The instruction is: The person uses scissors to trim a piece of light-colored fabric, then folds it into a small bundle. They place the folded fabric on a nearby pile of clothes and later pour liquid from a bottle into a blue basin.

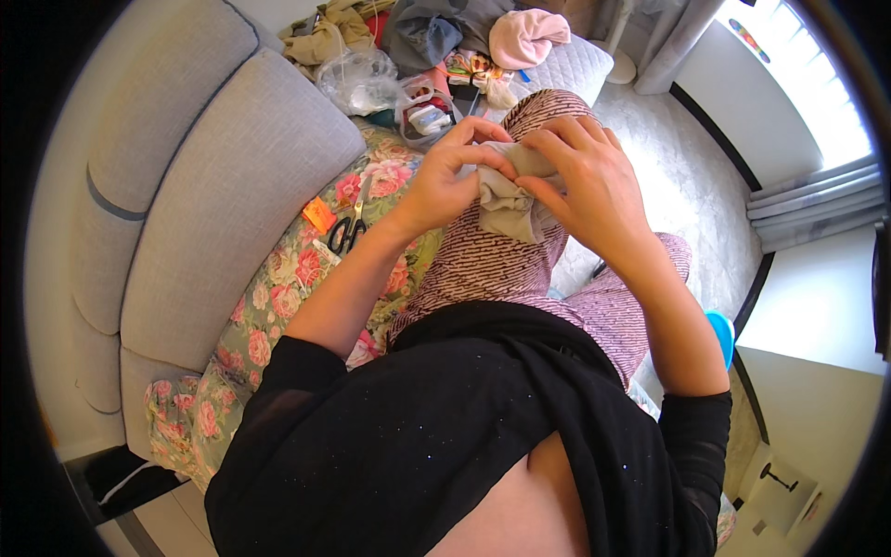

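Note:
A beige-grey piece of cloth point(511, 209) hangs bunched and folded between my two hands, above my patterned trouser leg. My left hand point(463, 170) pinches its left side between thumb and fingers. From the right, my right hand point(588, 174) grips the cloth with the thumb low and the fingers curled over the top. The fingertips of both hands nearly meet at the fold. Whether a needle or thread is in the fingers cannot be made out.
Black-handled scissors point(348, 230) and an orange packet point(319, 214) lie on the floral sofa cover point(285, 299), left of my left forearm. Beyond my knee are clear plastic bags point(358, 76), a pink cloth point(527, 38) and heaped clothes point(424, 35). A grey backrest point(237, 153) borders the left.

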